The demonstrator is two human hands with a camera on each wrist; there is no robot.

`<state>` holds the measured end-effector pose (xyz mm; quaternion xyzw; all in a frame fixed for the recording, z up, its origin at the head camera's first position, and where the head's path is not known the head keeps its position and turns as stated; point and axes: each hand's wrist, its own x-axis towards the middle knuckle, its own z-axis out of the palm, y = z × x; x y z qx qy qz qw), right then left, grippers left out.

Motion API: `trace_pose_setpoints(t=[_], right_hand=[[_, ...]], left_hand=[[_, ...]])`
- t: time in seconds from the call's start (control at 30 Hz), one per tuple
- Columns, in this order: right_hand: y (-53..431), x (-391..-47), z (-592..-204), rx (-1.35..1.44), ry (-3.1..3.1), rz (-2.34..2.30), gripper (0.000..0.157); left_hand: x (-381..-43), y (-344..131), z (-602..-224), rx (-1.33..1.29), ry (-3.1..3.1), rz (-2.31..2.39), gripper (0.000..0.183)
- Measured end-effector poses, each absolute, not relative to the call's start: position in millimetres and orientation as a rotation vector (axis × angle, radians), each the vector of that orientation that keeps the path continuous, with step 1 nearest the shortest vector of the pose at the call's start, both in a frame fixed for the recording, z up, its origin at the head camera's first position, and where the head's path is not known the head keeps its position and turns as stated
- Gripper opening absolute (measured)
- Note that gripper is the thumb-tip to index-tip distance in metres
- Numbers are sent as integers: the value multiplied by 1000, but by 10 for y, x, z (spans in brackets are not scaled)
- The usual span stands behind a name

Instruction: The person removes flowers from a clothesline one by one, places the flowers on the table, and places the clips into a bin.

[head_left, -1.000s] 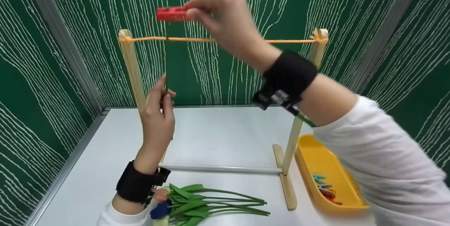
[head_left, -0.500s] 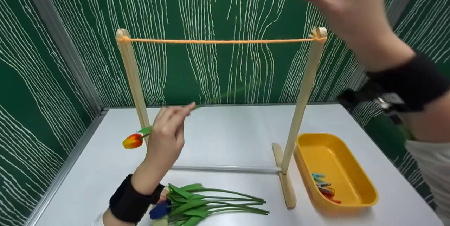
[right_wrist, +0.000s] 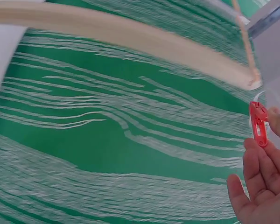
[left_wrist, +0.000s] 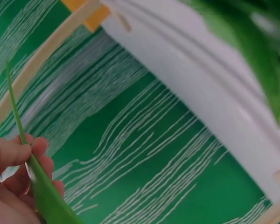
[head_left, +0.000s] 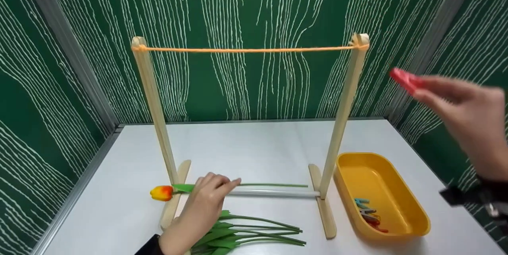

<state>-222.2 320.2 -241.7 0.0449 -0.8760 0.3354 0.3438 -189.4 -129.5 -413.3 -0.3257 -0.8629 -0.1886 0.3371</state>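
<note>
Low over the table, my left hand (head_left: 208, 197) pinches the green stem of a red-and-yellow tulip (head_left: 161, 193), its bloom pointing left and its stem lying level to the right. In the left wrist view, thumb and fingers hold the tulip's stem just by its long leaf (left_wrist: 49, 198). My right hand (head_left: 472, 112) is raised at the right side, pinching a red clothespin (head_left: 405, 80) by one end. The right wrist view shows the clothespin (right_wrist: 258, 123) between thumb and fingertips. Several more tulips (head_left: 262, 229) lie below the left hand, their blooms hidden behind that arm.
A wooden frame (head_left: 152, 116) carries an orange string (head_left: 250, 50) between its two posts, with a pale rod (head_left: 274, 193) joining them near the table. To its right stands a yellow tray (head_left: 365, 175) with several clothespins (head_left: 369, 213). Green walls surround the white table (head_left: 254, 148).
The left hand has come down from near the string, turning the tulip from upright to level. The right hand has moved away from the string to the right and downward, still holding the clothespin.
</note>
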Motion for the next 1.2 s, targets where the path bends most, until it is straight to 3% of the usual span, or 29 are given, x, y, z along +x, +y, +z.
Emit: trace_pose_setpoints(t=[0.3,0.5,0.63,1.2], right_hand=[[3615,-2158,-3768,61,-2539,796,34],[3634,-2112,-4341,-29,-2953,807,50],[3615,-2095,-4546,-86,-3141,860,56],[3587,-2096,-4804,-78,-3278,859,44]], left_hand=[[-1744,-1303,-4501,-945,-2523,-432,49],[-1731,-1264,-4636,-1022,-2728,-401,40],[-1710,-1270,-4726,-1057,-2775,-399,35],[-1688,-1275,-4852,-1034,-2925,-362,30]])
